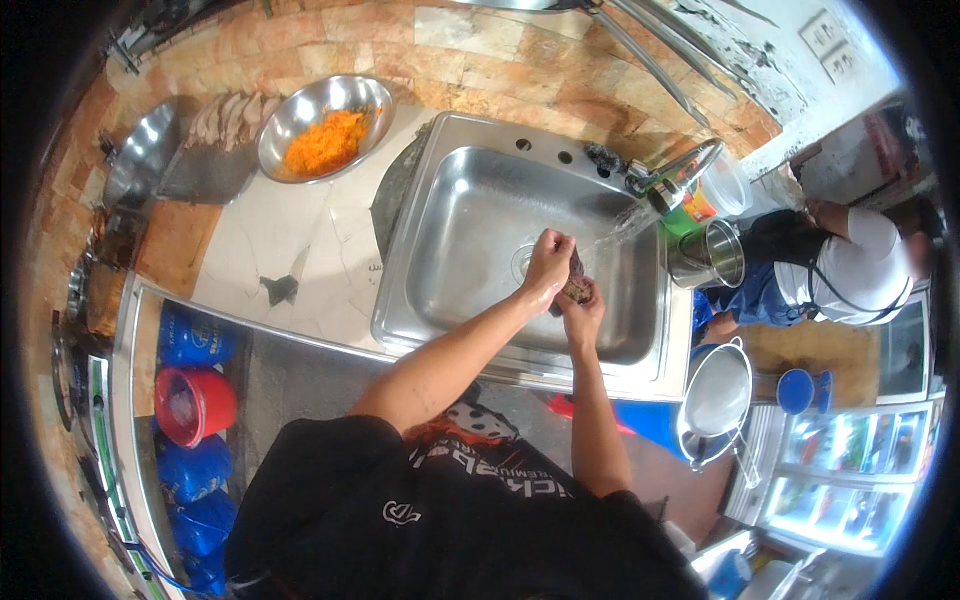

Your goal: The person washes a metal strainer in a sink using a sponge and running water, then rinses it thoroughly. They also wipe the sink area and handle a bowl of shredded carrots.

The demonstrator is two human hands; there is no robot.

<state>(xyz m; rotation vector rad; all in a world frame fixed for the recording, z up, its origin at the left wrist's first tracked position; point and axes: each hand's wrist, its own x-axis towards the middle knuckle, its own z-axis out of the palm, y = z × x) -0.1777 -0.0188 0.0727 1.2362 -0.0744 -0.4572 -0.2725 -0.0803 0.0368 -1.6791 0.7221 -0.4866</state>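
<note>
Over the steel sink (455, 215), both of my hands are closed around a dark reddish-brown lump (577, 284), whose kind I cannot make out. My left hand (548, 265) grips its upper left side, wet and with the fingers curled. From below, my right hand (583, 315) holds the lower end. A stream of water (622, 224) runs from the faucet (675, 185) into the basin, just right of and beyond my hands. The drain (522, 262) shows partly beside my left hand.
Left of the sink, a steel bowl of orange shreds (328, 143) stands near a tray (205, 175) with pale pieces behind it. A steel pot (712, 252) and clear tub (722, 185) sit at the right. Another person (830, 265) is beyond; a strainer (718, 390) rests lower right.
</note>
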